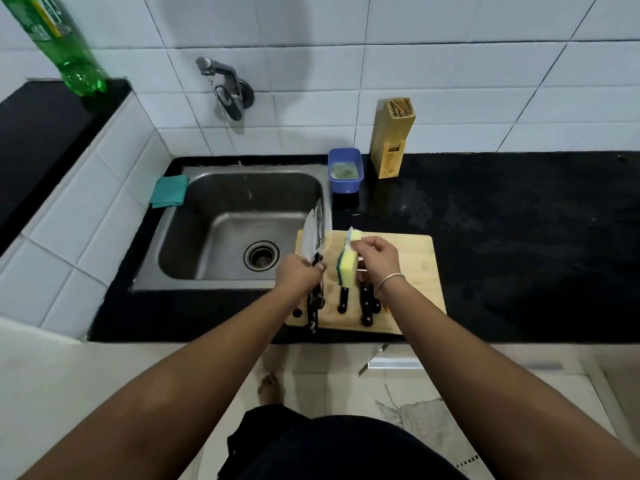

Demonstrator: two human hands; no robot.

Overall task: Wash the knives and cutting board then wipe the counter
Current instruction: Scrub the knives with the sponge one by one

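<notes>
Broad soapy knife (313, 237), spongy block (347, 266) (yellow-green)

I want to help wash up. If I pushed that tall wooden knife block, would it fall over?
Probably it could tip. The knife block stands tall and narrow on the black counter, so a push near its top might topple it. Its slots look empty, so it is likely lighter than usual. It looks like stiff wood, unlikely to bend.
</notes>
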